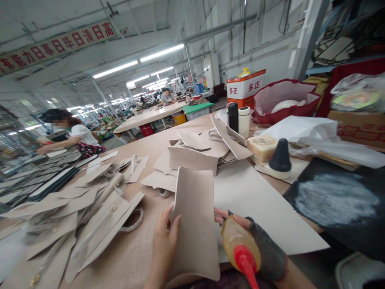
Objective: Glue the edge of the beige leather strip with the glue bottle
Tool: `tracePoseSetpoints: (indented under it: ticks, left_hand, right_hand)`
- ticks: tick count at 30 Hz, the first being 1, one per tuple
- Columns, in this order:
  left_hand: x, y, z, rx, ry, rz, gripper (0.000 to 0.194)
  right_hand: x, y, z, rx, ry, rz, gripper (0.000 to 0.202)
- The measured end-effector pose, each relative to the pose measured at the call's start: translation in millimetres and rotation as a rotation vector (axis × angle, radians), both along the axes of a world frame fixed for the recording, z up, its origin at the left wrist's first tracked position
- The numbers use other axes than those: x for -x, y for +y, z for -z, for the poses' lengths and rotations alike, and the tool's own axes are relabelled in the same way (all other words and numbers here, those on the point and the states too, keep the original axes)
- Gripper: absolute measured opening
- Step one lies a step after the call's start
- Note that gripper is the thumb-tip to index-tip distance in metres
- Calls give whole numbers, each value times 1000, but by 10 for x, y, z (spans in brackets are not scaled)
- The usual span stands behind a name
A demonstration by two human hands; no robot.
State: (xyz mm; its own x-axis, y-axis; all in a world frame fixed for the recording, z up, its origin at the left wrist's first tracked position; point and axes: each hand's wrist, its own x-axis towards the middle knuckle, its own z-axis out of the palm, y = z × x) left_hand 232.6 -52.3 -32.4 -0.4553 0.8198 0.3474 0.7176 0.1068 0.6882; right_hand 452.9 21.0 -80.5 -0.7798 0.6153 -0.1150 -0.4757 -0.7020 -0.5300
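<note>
Left hand closed on the near left edge of a beige leather panel, thumb on the front face, fingers behind. Right hand, in a dark fingerless glove, wrapped around a glue squeeze bottle of amber liquid with a red nozzle pointing near; bare fingertips also touching the panel's right edge.

Panel held upright and near centre, just above the tabletop. Tall rectangle, rounded upper corners, matte pale beige, no hardware seen on this face. Probably light and semi-stiff: stands unsupported with only a slight curl, so likely to flex if pinched at one corner. Best held by both long edges, away from any glued area. Surface looks smooth, likely to mark easily.

Further out: stack of similar beige pieces beyond; bag parts with handles spread to the left; white sheet underneath to the right; dark glue-smeared slab far right. Black cone-shaped weight, black flask and white flask behind. Another person working at far left.
</note>
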Motion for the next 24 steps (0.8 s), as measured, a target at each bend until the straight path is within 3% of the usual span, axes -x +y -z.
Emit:
tracePoseSetpoints:
  ticks: [4,11,17,21,24]
  left_hand:
    - [85,-71,-37,76,-73,1,42]
    - [-4,-152,32,76,106,82,31]
    - [-58,-175,89,78,230,123,32]
    - [-81,-155,51,46,142,130,31]
    - [-54,-94,15,-26,45,61,29]
  right_hand:
    - [-22,91,128,67,13,-6,55]
    - [7,135,-3,1,-55,66,58]
    - [29,304,44,-37,-33,74,55]
    - [55,341,94,-10,-42,65,52]
    - [88,217,86,50,-43,32,54]
